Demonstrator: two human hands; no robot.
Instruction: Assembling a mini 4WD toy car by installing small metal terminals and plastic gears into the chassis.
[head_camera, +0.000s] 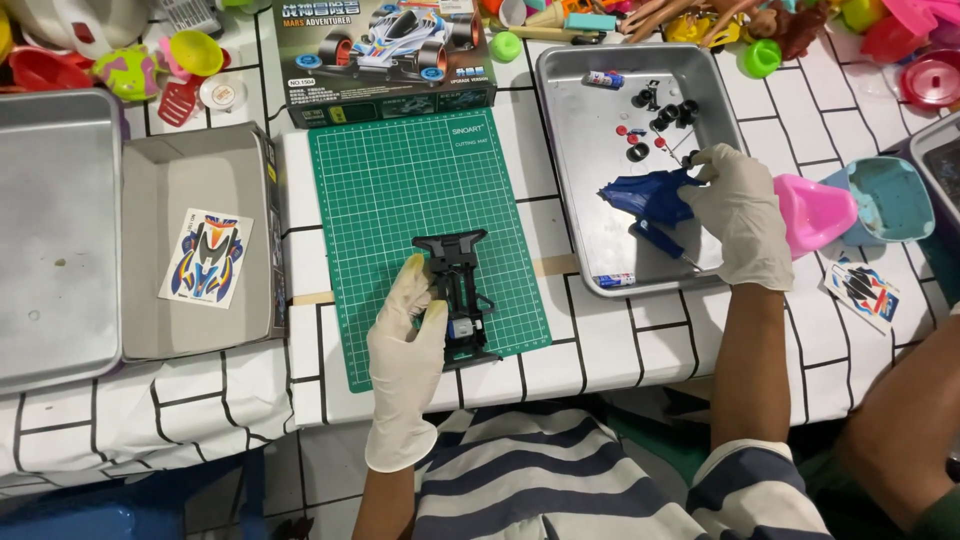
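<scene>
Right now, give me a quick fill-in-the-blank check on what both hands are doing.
1. The left hand holds the black chassis on the ____ cutting mat.
2. The right hand reaches into the ____ tray.
3. Its fingers touch the ____ car body shell.

Missing words: green; metal; blue

You're looking at a sticker sheet (205, 257) lying in an open grey box (190, 170), beside it a pink cup (812, 212) tipping over.
</scene>
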